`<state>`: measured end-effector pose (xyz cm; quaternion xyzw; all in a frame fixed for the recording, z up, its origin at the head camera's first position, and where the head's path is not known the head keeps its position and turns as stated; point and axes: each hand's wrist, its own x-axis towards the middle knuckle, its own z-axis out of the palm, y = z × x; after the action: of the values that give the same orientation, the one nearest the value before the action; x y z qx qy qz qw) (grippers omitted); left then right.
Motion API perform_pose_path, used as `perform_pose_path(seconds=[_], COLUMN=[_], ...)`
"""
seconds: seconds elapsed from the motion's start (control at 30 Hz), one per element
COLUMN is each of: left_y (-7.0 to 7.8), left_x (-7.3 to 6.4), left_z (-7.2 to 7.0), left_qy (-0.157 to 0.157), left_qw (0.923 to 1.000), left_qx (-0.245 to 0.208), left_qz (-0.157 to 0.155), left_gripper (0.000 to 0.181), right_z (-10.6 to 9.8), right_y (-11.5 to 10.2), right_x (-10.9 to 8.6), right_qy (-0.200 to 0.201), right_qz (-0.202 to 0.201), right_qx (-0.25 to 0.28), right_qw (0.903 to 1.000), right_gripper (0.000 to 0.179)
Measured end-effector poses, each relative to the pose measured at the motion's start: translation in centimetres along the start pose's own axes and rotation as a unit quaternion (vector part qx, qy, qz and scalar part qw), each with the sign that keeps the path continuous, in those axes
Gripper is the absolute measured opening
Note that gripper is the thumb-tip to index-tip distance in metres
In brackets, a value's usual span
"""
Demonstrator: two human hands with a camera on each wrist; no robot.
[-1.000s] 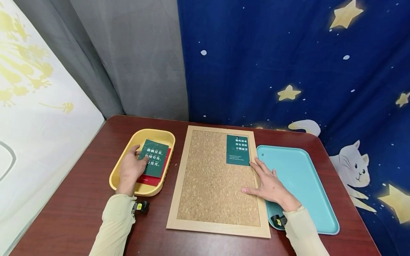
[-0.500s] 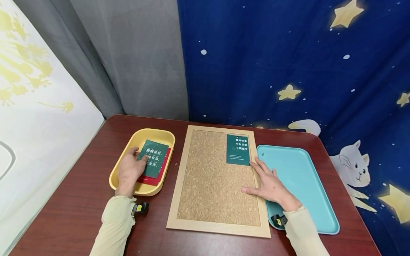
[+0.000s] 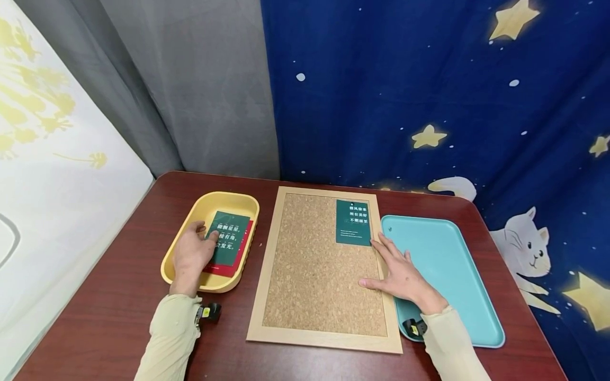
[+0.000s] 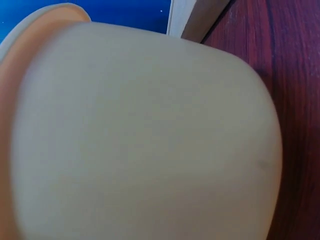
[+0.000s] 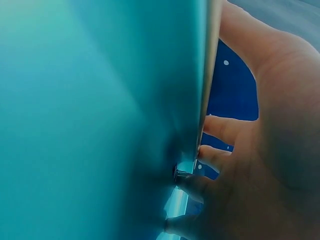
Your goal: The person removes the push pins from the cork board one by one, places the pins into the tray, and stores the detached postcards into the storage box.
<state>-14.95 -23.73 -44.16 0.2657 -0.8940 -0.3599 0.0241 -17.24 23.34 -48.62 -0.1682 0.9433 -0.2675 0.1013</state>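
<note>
In the head view my left hand (image 3: 193,254) reaches into a yellow basket (image 3: 171,251). Its thumb lies over the left edge of a dark green card (image 3: 231,241) with white writing, and the other fingers curl at that edge, partly hidden. Under this card a red card (image 3: 221,270) shows along the right and bottom. My right hand (image 3: 400,272) spreads over the right side of a wood-framed cork board (image 3: 324,286), thumb on the cork, fingertips by the lower corner of a second green card (image 3: 352,233). A dark pin (image 3: 352,203) sits at that card's top.
A light blue tray (image 3: 443,275) lies right of the board, partly under the right forearm, with a small dark item (image 3: 391,229) in its top left corner. The left wrist view is mostly the basket's outer wall (image 4: 150,130). Curtains hang behind the table (image 3: 105,307).
The green card in the basket has shifted slightly toward me, with small movements of the left thumb and fingers at its edge. My right hand stays in place.
</note>
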Motion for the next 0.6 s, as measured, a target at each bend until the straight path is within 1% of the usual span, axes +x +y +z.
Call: perform_pose_path(seconds=[0.17, 0.33, 0.43, 0.53, 0.6], left_y=[0.4, 1.1, 1.6, 2.0, 2.3], left_x=[-0.1, -0.4, -0.6, -0.6, -0.7], left_z=[0.1, 0.3, 0.6, 0.9, 1.1], left_qy=[0.023, 0.059, 0.085, 0.111, 0.123], left_qw=[0.9997, 0.9969, 0.9925, 0.9855, 0.9799], left_qx=[-0.003, -0.027, -0.051, -0.074, -0.093], left_qz=[0.012, 0.043, 0.071, 0.105, 0.126], left_gripper=[0.054, 0.050, 0.046, 0.043, 0.041], right_z=[0.0, 0.0, -0.1, -0.2, -0.1], right_y=[0.0, -0.1, -0.1, -0.2, -0.2], right_x=[0.0, 0.0, -0.1, -0.1, -0.1], right_qy=[0.001, 0.000, 0.001, 0.004, 0.005], right_qz=[0.000, 0.000, -0.001, -0.004, -0.005], right_qx=[0.001, 0.000, -0.002, -0.004, -0.003], right_qw=[1.0000, 1.0000, 1.0000, 1.0000, 1.0000], right_gripper=[0.113, 0.113, 0.113, 0.113, 0.113])
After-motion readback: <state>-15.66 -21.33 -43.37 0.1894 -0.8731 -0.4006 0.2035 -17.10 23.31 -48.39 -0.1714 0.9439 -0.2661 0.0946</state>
